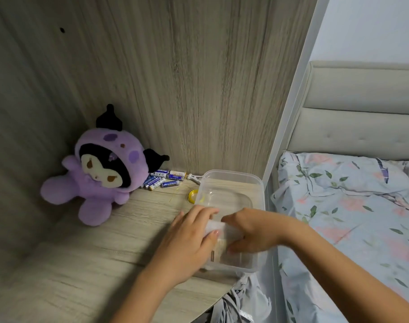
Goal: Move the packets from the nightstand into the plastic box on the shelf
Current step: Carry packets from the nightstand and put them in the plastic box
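Because the plastic box (231,206) sits at the right end of the wooden shelf (105,264), close against the upright panel and just beside the bed (352,206), both hands meet over its near end, where a drop would land inside the walls. In the head view, the only one given, a pale packet (216,227) is caught between them above the box's near half; motion blur leaves its print and shape unclear, and I cannot tell whether more packets already lie under it. The left hand (189,243) lies over the box's left rim, its fingers (198,214) fairly straight and close together across the packet, the thumb tip pressing its near edge. The right hand (252,229) comes in from the bed side, its fingers curled down round the packet's right end, tips low inside the box. It reads as two hands seating the packet rather than carrying it. The nightstand is not visible. Further back on the shelf lie loose batteries (162,179), a yellow ring (192,197) and a purple plush toy (98,171), well clear of the hands.
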`<state>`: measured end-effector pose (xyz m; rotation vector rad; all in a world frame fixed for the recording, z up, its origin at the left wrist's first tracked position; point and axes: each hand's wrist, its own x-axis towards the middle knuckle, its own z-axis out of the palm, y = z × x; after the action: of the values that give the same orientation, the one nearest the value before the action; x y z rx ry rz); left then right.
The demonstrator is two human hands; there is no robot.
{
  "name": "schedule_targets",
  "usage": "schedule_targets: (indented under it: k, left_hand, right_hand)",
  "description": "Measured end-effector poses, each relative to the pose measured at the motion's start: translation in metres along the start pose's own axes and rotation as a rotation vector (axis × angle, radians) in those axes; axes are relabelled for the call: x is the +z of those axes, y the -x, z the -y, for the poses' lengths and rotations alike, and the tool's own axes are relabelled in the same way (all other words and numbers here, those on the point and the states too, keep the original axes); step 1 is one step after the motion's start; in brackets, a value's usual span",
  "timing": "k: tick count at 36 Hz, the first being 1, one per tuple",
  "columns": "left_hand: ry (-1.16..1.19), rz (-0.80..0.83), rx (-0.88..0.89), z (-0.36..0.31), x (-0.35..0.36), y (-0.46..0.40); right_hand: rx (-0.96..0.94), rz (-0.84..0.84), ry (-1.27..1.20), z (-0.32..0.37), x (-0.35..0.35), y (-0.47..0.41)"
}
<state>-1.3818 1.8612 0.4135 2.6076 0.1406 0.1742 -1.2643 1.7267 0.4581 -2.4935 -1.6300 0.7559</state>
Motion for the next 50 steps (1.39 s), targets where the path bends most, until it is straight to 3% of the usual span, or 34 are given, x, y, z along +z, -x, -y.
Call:
schedule_targets:
  k: [7,12,19,31,38,41,45,50]
  left_hand:
    - [0.222,-0.178,-0.031,0.001,0.015,0.004]
    - [0.146,-0.154,-0.051,0.003,0.013,0.003]
    - [0.14,-0.183,-0.077,0.01,0.01,0.007]
    - [0.221,-0.229,-0.136,0.019,0.001,0.016]
    - [0.193,-0.193,-0.147,0.023,-0.004,0.02]
    - [0.186,-0.182,-0.127,0.023,-0.004,0.02]
    - [0.158,-0.172,-0.114,0.023,-0.005,0.022]
    - [0.077,-0.097,-0.101,0.024,-0.012,0.023]
  right_hand:
    - [0.097,0.407,-0.153,-0.012,-0.02,-0.03]
    - [0.175,0.488,-0.034,-0.005,-0.004,-0.046]
    - [0.195,0.164,0.116,0.003,0.006,-0.036]
    - [0.144,0.183,0.005,0.012,0.013,-0.047]
    - [0.115,0.119,0.211,0.018,0.014,-0.045]
    - [0.103,-0.014,0.236,0.016,0.008,-0.032]
    - [0.097,-0.382,0.068,0.007,0.003,-0.001]
    - [0.269,-0.665,-0.081,-0.009,0.034,0.041]
